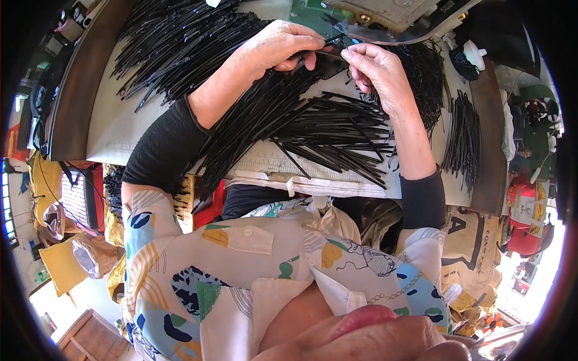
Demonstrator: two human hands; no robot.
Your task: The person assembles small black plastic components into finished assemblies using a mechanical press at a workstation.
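At the far side of the table, my left hand (pixel 278 46) is closed on a thin black strip (pixel 333 40). Close beside it, my right hand (pixel 380 71) pinches a narrow dark piece between thumb and forefinger; whether this is the same strip cannot be made out. Below both hands spreads a loose pile of black strips (pixel 337 123), long and narrow, some reaching over the table's near edge. Another thick heap of strips (pixel 180 45) lies left of my left forearm. Just beyond my fingers is the green and pale bed of what looks like a sewing machine (pixel 310 15).
The pale tabletop (pixel 114 129) has dark wooden side edges. At its right lie a small bundle of strips (pixel 462 135) and a white spool-like object (pixel 475 55). A tangled black heap (pixel 421 84) sits behind my right wrist. Bags and sacks (pixel 472 253) stand around the table.
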